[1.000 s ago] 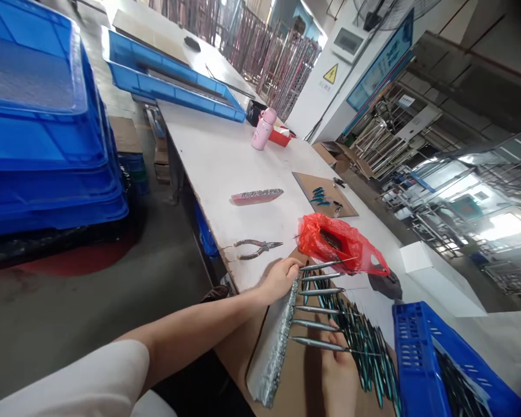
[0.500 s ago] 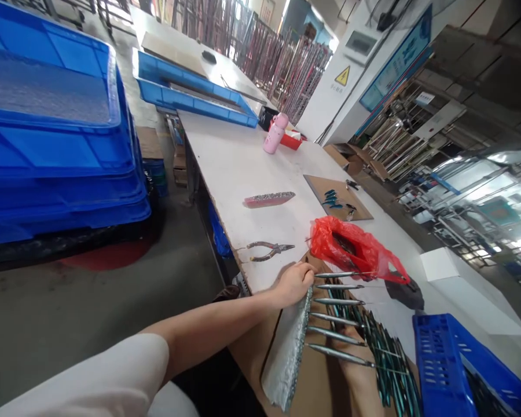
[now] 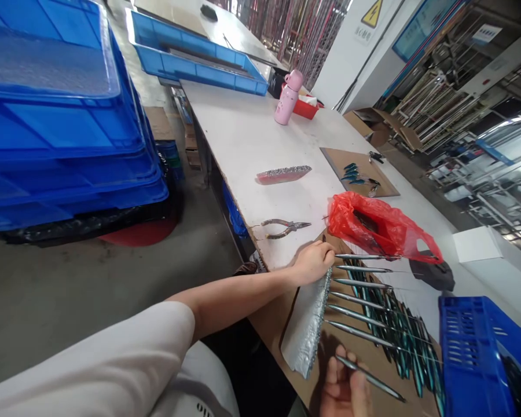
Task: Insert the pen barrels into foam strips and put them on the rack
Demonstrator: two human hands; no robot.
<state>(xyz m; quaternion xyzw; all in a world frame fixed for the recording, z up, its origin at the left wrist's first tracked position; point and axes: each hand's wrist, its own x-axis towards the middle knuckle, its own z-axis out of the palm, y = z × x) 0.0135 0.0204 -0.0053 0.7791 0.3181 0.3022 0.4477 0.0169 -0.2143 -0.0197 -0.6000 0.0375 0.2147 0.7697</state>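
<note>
My left hand is closed around the far end of a silver foil-covered strip, which lies on brown board. Several slim silvery tapered rods, with thin wires at their outer ends, stick out in a row from the strip's right edge. My right hand, near the strip's close end, pinches one loose tapered rod between thumb and fingers, apart from the strip. To the right of the row, many blue-green tapered pieces lie in a heap on the board.
Pliers and a pink glitter-edged strip lie farther up the white table. A red plastic bag sits beyond the row. A blue basket stands at right; stacked blue trays stand at left.
My right hand has come out from beneath the row of rods toward me and now holds a single rod. My left hand keeps its grip on the strip. The view has shifted.
</note>
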